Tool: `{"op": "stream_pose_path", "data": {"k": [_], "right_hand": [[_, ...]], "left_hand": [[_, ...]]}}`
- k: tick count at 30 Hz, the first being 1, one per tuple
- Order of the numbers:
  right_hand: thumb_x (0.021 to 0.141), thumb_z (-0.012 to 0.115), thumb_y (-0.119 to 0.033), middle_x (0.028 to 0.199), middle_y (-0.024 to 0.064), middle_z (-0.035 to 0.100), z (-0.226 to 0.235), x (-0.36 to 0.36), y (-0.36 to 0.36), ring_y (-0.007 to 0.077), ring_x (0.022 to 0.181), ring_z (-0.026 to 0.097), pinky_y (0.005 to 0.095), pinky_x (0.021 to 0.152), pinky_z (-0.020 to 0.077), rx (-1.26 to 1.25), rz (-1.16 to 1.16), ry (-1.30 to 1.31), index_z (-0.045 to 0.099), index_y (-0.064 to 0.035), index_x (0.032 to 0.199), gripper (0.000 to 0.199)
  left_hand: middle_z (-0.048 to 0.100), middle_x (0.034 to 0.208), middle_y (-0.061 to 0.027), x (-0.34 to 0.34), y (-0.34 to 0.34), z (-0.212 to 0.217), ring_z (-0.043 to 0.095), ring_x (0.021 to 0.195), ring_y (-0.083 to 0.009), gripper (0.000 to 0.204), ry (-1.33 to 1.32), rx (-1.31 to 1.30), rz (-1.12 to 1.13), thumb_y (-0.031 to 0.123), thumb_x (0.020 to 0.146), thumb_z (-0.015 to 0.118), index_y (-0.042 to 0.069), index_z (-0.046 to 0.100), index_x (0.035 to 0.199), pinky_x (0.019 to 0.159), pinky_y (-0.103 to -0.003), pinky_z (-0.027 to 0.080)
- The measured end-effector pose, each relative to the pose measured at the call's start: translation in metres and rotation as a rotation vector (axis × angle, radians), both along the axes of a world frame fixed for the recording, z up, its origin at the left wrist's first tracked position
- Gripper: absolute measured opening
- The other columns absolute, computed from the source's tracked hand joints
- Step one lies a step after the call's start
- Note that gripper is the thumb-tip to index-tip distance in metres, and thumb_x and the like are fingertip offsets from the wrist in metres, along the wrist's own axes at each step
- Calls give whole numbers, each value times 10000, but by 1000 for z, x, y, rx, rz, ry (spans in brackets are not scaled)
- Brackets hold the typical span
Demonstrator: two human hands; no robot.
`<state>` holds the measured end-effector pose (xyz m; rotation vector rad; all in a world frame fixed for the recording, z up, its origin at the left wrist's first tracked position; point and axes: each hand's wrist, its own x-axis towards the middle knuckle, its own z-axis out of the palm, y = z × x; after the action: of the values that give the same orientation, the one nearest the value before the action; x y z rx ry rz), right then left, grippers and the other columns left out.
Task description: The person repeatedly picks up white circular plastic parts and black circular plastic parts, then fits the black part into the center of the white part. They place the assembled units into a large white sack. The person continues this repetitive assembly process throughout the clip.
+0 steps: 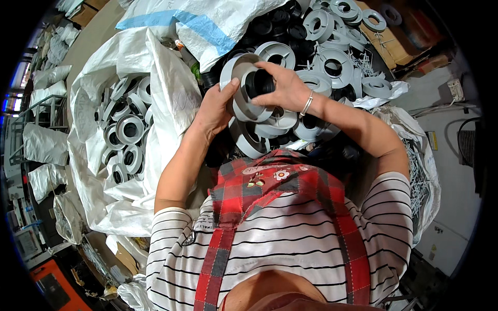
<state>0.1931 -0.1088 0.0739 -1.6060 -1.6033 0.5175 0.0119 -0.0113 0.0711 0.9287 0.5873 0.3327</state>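
Observation:
A grey plastic ring (pixel 243 88) with a flat flange is held up in front of me. My left hand (pixel 217 106) grips its left rim, thumb on the face. My right hand (pixel 282 85) presses a black round insert (pixel 259 83) into the ring's centre hole. A thin bracelet circles the right wrist. Just below the hands lie several more grey rings with black centres (pixel 280 122).
A white woven sack (pixel 98 129) at my left holds several assembled grey rings (pixel 127 129). A heap of loose grey rings (pixel 332 57) and black inserts (pixel 275 23) lies ahead. A white sack with a blue stripe (pixel 202 23) lies behind. Cardboard boxes (pixel 394 44) stand at far right.

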Motion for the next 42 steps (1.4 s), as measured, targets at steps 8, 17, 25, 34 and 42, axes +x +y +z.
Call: {"op": "stream_pose_path", "data": {"k": [8, 17, 25, 34, 42], "right_hand": [[599, 797, -476, 911, 174, 627, -11, -5, 16, 193, 793, 624, 279, 691, 509, -387, -119, 108, 531, 115, 1050, 789], [614, 694, -124, 1071, 156, 464, 0, -2, 7, 315, 1002, 474, 345, 827, 445, 195, 402, -527, 468, 4, 1093, 545], [606, 663, -124, 1183, 152, 448, 6, 9, 19, 342, 1111, 442, 374, 906, 441, 361, 680, -700, 449, 5, 1125, 576], [802, 487, -646, 710, 254, 622, -11, -9, 38, 254, 445, 600, 306, 382, 488, -969, 104, 1037, 564, 159, 822, 809], [664, 750, -167, 1310, 144, 385, -77, 14, 129, 307, 1199, 362, 425, 905, 363, -152, -23, -881, 339, -115, 1341, 793]], "left_hand": [[605, 1011, -102, -11, -13, -13, 608, 868, -173, 377, 14, -1, 154, 257, 899, 555, -36, 495, 1128, 764, -322, 515], [618, 969, -106, -17, 4, -14, 624, 833, -199, 308, 79, -148, 57, 240, 906, 537, -42, 561, 1026, 761, -370, 524], [604, 1044, -129, -18, 11, -2, 617, 900, -213, 358, 36, -206, 34, 242, 911, 524, -43, 514, 1127, 815, -367, 512], [605, 970, -70, -42, -6, -21, 571, 875, -134, 309, 156, 392, 402, 182, 842, 639, -21, 547, 1055, 765, -276, 461], [426, 1332, -220, -73, 62, 28, 410, 1231, -255, 644, 577, 1617, 882, 221, 787, 695, -76, 410, 1282, 1023, -319, 296]]}}
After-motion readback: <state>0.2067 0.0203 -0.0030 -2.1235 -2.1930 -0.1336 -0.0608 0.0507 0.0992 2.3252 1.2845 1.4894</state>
